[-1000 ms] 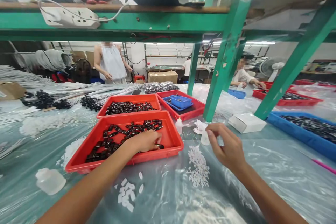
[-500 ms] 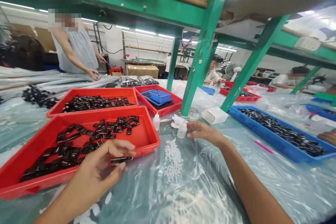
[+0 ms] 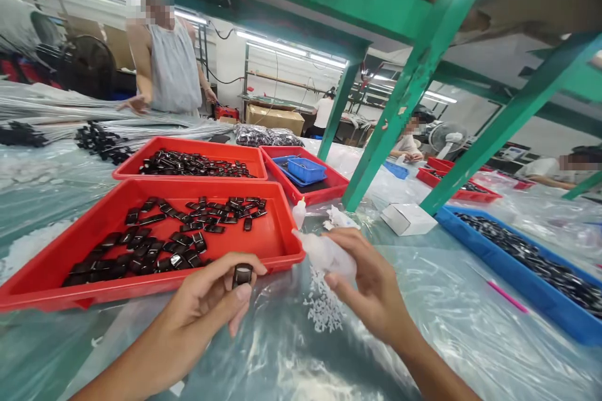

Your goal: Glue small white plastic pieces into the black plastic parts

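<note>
My left hand (image 3: 211, 307) pinches a small glossy black part (image 3: 242, 275) between thumb and fingers, just in front of the nearer red tray (image 3: 277, 225). Wrapped round a translucent white squeeze bottle (image 3: 329, 257) is my right hand (image 3: 371, 282); the bottle lies tilted, its nozzle pointing left towards the tray's corner. Below it, a pile of small white pieces (image 3: 324, 310) rests on the plastic-covered table. Many black parts (image 3: 155, 250) lie in the nearer tray. A second small bottle (image 3: 299, 213) stands beside that tray's right corner.
Behind are another red tray (image 3: 188, 149) of black parts and a red tray (image 3: 329, 191) holding small blue trays. Green posts (image 3: 399, 94) rise beyond a white box (image 3: 408, 219). A long blue tray (image 3: 517, 263) and pink stick (image 3: 508, 296) lie right. Several people are farther back.
My right hand has taken hold of the white bottle, lifted it and tipped it to the left. My left hand has turned the black part, whose broad face now shows. The view has shifted.
</note>
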`<state>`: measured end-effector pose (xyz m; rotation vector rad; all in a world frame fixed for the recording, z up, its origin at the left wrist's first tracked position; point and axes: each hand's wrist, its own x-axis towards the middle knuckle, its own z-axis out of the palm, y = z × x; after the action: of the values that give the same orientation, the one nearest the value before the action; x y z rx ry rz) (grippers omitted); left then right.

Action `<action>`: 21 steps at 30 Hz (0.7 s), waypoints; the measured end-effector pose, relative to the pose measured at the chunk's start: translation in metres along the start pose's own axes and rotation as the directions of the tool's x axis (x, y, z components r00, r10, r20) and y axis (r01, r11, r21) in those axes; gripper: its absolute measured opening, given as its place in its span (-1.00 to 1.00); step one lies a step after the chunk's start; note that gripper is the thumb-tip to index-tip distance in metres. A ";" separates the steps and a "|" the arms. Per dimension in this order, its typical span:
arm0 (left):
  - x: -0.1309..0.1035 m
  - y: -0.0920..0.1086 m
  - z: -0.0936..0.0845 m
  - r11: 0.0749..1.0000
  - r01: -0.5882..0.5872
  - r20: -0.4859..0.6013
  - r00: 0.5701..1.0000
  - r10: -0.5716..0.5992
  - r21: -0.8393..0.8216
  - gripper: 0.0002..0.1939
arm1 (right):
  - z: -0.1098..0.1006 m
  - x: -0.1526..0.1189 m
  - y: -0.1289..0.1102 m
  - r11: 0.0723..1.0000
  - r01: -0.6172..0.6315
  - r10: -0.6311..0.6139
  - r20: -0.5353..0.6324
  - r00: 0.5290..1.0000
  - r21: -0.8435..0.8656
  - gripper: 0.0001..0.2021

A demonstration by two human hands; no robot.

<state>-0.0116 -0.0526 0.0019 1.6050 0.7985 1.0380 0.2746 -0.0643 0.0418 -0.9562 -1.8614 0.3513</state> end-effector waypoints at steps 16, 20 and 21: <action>-0.004 -0.002 0.002 0.947 -0.159 -0.005 0.986 0.168 0.280 -0.71 | 0.020 -0.017 -0.022 0.971 0.237 -0.238 -0.018 0.971 -0.046 -0.65; -0.003 0.000 0.002 0.928 -0.176 0.009 0.983 0.183 0.329 -0.61 | 0.016 -0.020 -0.030 0.916 0.358 -0.361 0.020 0.932 -0.179 -0.66; -0.003 0.000 0.003 0.920 -0.198 0.020 0.979 0.203 0.337 -0.58 | 0.015 -0.022 -0.032 0.901 0.385 -0.388 0.027 0.921 -0.198 -0.65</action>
<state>-0.0105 -0.0567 0.0007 2.0081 0.8713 1.1007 0.2513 -0.0986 0.0399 -0.6904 -2.0477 -0.0864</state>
